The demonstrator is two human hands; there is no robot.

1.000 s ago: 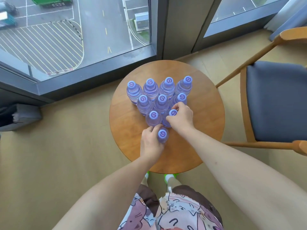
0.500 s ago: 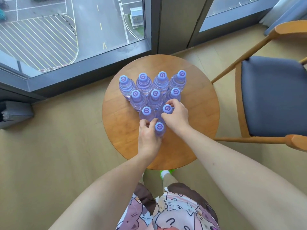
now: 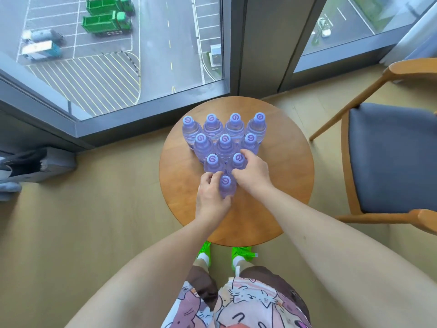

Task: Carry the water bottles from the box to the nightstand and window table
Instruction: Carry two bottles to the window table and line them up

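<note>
Several clear water bottles with purple caps stand upright in a triangle on the round wooden window table point(image 3: 279, 185). The nearest one, the front bottle point(image 3: 226, 185), forms the tip of the triangle. My left hand point(image 3: 211, 200) grips this front bottle from its left side. My right hand point(image 3: 253, 172) curls its fingers round the right bottle of the second row point(image 3: 238, 160). Behind these stand a row of three and a back row point(image 3: 223, 125) near the window.
A wooden chair with a grey seat point(image 3: 390, 157) stands right of the table. Floor-to-ceiling windows point(image 3: 118, 55) run behind it. A dark bag point(image 3: 33, 165) lies on the floor at the left. Green shoes point(image 3: 241, 253) show under the table's near edge.
Both hands stay on the same two front bottles. My left hand has closed in round the front bottle, which now stands tight against the second row. The camera view has shifted.
</note>
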